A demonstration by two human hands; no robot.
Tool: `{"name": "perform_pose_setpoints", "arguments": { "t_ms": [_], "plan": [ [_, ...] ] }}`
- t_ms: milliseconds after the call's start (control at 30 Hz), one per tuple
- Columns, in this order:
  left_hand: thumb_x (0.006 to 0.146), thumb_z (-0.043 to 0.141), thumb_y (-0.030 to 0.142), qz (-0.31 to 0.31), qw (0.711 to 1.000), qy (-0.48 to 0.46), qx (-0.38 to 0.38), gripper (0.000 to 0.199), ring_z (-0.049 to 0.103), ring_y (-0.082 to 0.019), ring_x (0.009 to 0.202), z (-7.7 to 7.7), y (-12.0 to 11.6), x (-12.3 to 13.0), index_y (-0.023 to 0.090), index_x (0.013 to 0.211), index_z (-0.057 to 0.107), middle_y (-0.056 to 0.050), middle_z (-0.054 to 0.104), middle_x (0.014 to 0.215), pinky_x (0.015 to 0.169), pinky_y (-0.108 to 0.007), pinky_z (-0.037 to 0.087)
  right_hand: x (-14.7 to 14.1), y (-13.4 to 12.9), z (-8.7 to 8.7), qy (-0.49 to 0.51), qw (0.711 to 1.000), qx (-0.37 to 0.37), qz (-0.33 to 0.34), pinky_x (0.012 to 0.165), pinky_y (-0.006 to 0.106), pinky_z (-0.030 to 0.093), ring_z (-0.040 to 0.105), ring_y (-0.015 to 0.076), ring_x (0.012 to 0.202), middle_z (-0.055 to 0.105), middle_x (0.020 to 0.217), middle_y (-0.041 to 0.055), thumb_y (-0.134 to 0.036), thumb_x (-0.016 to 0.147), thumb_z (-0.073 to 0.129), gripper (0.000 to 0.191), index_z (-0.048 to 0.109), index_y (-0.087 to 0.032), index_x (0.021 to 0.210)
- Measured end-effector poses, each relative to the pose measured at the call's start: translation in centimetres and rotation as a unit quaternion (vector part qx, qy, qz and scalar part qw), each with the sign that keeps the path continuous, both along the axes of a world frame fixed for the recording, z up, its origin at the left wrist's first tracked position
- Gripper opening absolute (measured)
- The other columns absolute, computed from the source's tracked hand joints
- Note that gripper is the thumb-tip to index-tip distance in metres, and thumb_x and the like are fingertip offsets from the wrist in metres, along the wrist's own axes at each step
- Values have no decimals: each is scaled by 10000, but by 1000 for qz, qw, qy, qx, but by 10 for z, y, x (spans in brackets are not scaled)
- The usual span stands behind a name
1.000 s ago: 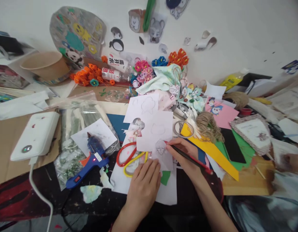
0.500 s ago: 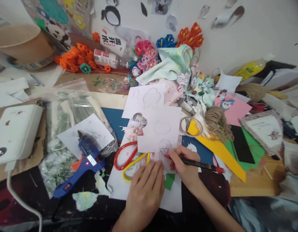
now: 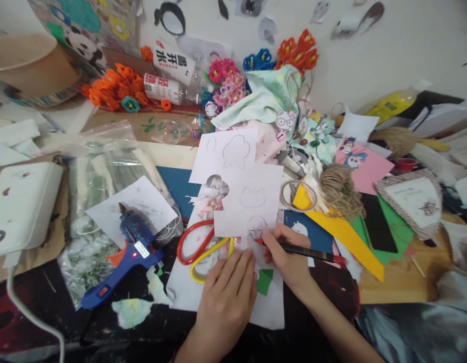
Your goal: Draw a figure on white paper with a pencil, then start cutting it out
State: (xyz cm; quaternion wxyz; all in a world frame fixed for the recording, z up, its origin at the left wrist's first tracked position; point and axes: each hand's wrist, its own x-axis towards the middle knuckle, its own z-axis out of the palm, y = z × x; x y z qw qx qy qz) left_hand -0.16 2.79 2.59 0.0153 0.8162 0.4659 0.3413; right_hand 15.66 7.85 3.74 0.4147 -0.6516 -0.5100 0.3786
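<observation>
At the lower centre of the frame, the left hand (image 3: 228, 297) lies palm down, fingers extended close together, at the lower edge of a white paper sheet with pencil outlines (image 3: 267, 184). The right hand (image 3: 288, 257) pinches a slim black-and-red pen (image 3: 312, 252), tip over the sheet's lower right. Crowding the left fingers are a red loop handle (image 3: 183, 249) and a partly covered yellow loop handle (image 3: 197, 259). A blue glue gun (image 3: 114, 282) sits left; a beige twine bundle (image 3: 341, 190) and yellow paper strip (image 3: 354, 242) flank the right.
</observation>
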Motion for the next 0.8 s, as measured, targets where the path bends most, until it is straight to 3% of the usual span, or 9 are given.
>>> {"name": "perform_pose_setpoints", "arguments": {
  "t_ms": [800],
  "plan": [
    [958,575,105,-3,1000,-3,-3,255,671,-223,1154,-1,0,-1,94,1180,699,-70,739,1230,1023,-365,409,1,1,-2,-1,1000,-3,0,375,195,398,523,89,348,585,445,-44,-325,879,658,374,543,-212,542]
  ]
}}
